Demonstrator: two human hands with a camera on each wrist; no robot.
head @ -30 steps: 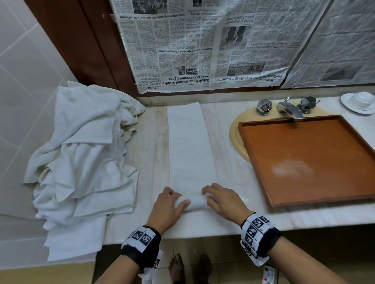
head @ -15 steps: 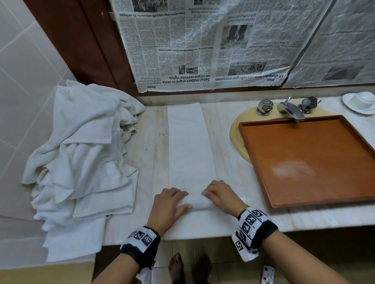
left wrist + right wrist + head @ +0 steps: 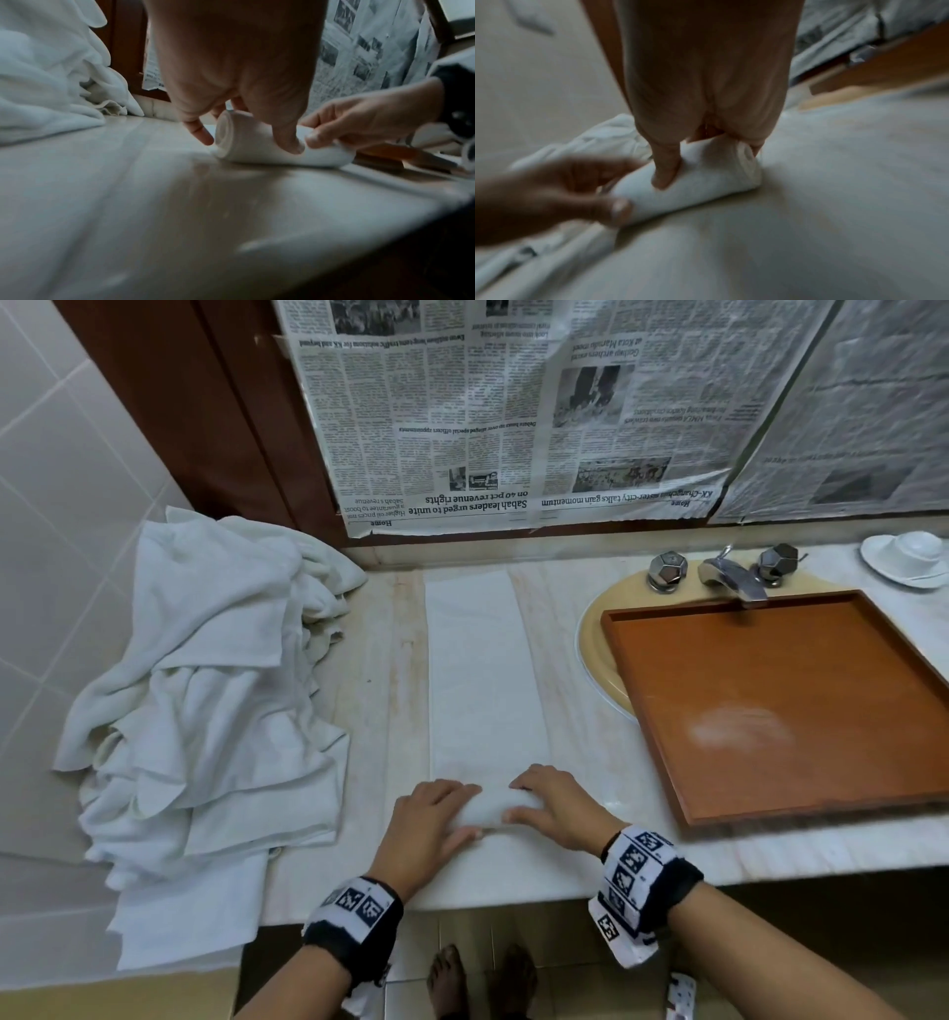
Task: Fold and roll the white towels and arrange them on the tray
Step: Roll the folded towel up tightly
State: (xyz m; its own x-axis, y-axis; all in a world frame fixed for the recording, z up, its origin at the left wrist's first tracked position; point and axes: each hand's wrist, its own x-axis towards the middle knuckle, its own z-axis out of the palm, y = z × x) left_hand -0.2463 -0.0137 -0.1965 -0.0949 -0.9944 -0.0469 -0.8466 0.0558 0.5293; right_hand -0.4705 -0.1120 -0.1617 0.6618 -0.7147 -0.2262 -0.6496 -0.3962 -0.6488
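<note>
So the folded towel is laid out as a long narrow strip on the marble counter, running from the back wall toward the front edge. The near end is already wound into a tight little roll, and you can see the spiral at its end pretty clearly in the left wrist view.

Both hands are on that roll. The left hand is curled over its left end, fingers draped over the top and thumb tucked on the near side. The right hand does the same on the right end, thumb pressing into the cloth on the near side. So both are gripping the roll, not flat or loose. The right wrist view is kinda blurry, but the thumb dent in the towel is obvious.

To the left there's a big messy pile of white towels heaped against the tiled wall, some of it hanging over the counter's front edge.

On the right, the wooden tray sits over the sink basin, well apart from the roll, with nothing in it but a pale smudge. The faucet is just behind the tray, and a white cup and saucer sit at the far right. Newspaper is taped up across the back wall.
</note>
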